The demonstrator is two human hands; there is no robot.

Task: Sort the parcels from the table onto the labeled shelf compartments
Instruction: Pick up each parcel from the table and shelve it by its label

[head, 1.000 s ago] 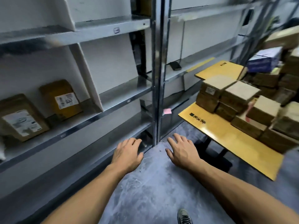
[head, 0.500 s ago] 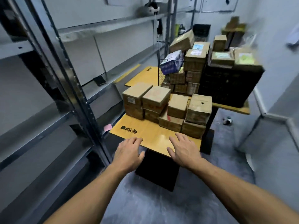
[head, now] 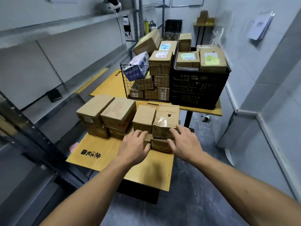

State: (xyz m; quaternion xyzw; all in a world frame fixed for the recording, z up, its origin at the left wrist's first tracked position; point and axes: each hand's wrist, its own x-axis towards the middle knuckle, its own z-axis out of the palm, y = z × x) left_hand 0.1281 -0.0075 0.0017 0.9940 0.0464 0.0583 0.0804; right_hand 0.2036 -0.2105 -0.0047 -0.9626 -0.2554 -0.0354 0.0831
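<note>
Taped parcel (head: 166,121) sits atop a low parcel (head: 160,145), front of the stack on the yellow surface (head: 146,173). Right hand (head: 184,142) touches it, fingers spread, gripping nothing. Left hand (head: 135,147) meets the low parcel's corner, fingers relaxed. Behind: basket (head: 127,88), crate (head: 197,88). Shelf (head: 73,22) on the left.

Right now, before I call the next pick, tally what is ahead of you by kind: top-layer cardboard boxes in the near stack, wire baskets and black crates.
Top-layer cardboard boxes: 4
Wire baskets: 1
Black crates: 1
Total: 6
</note>
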